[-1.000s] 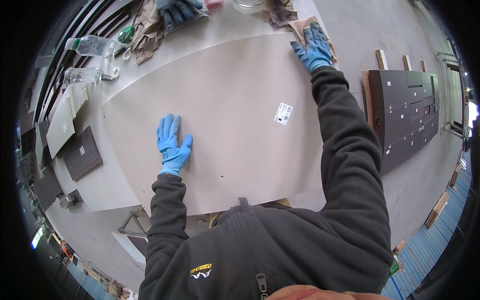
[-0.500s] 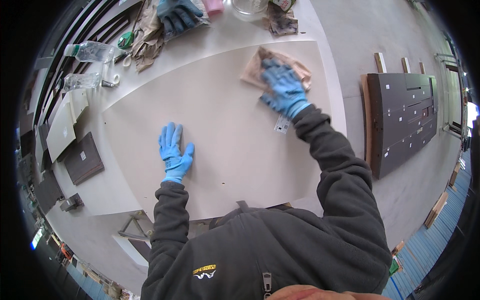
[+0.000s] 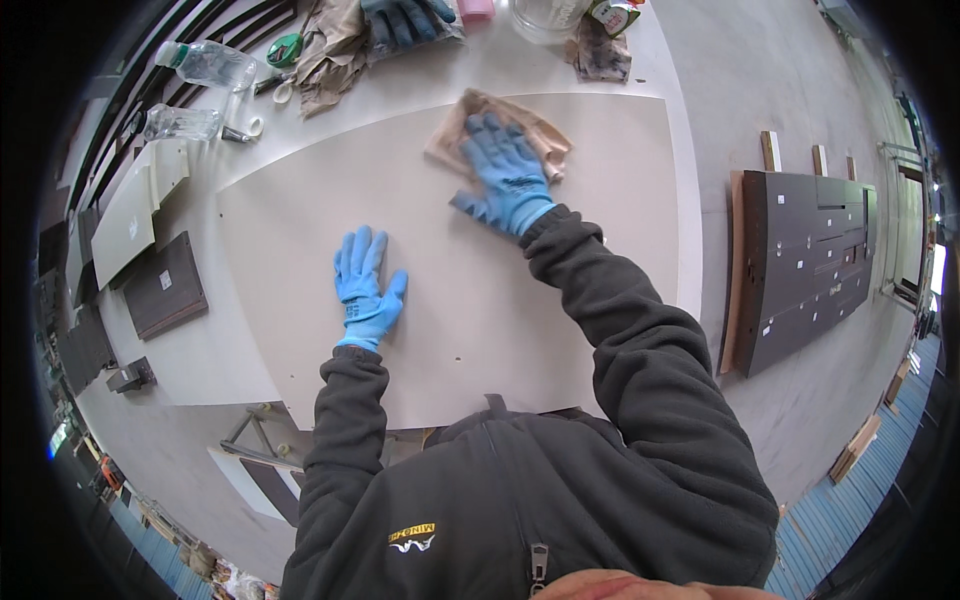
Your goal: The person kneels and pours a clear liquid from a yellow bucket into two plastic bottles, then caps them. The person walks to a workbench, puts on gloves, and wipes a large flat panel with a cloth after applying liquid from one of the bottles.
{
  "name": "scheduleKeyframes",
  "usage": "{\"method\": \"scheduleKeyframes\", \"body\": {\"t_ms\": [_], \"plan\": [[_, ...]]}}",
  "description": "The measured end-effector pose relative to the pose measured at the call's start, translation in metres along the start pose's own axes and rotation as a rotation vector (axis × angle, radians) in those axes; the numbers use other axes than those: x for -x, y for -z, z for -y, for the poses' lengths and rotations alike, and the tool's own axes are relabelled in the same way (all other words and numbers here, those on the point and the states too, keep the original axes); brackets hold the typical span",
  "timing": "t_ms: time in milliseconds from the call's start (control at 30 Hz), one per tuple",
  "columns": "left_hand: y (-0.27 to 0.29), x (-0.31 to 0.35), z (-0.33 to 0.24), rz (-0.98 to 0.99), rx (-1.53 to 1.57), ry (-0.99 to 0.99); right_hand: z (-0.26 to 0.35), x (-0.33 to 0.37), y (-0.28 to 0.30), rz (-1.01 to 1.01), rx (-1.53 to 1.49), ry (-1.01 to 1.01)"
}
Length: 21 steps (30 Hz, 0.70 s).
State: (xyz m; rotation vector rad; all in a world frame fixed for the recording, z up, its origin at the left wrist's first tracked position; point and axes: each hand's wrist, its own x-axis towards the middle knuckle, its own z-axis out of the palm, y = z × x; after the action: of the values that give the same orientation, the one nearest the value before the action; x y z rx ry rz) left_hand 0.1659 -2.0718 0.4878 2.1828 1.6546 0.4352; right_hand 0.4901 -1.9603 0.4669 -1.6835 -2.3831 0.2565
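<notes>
A large light-grey flat panel (image 3: pixel 560 330) lies on the white table in front of me. My right hand (image 3: pixel 505 172), in a blue glove, holds a beige cloth (image 3: pixel 552 140) down against the panel's far part. Its fingers extend over the cloth and its thumb sticks out to the left. In a matching glove, my left hand (image 3: pixel 366 283) rests flat on the panel's left half, fingers stretched and nothing in them. Small dark holes show near the panel's edges.
Beyond the panel lie a bundle of beige rags (image 3: pixel 332 55), dark blue gloves (image 3: pixel 408 22), a stained cloth (image 3: pixel 602 55) and a clear container (image 3: pixel 548 18). Plastic bottles (image 3: pixel 215 64) and a dark board (image 3: pixel 166 286) are at left. Stacked dark panels (image 3: pixel 808 270) stand at right.
My right hand and the cloth have slid left across the panel. The left hand stays flat in the same place on it. The whole view has shifted slightly.
</notes>
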Motion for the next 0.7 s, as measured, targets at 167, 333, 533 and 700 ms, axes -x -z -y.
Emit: {"method": "scheduleKeyframes", "body": {"t_ms": [167,333,533,700], "plan": [[0.001,0.002,0.0,0.01,0.01,0.018,-0.031,0.007,0.03,0.001,-0.078,-0.026],[0.001,0.0,0.001,0.011,0.024,0.024,-0.1,-0.035,0.052,-0.294,-0.455,-0.28],[0.004,-0.002,0.002,0.028,0.019,0.042,-0.164,-0.101,0.056,-0.076,0.292,-0.609],[0.005,0.0,0.002,0.047,0.026,0.056,-0.151,-0.103,0.077,-0.034,0.114,-0.657]]}}
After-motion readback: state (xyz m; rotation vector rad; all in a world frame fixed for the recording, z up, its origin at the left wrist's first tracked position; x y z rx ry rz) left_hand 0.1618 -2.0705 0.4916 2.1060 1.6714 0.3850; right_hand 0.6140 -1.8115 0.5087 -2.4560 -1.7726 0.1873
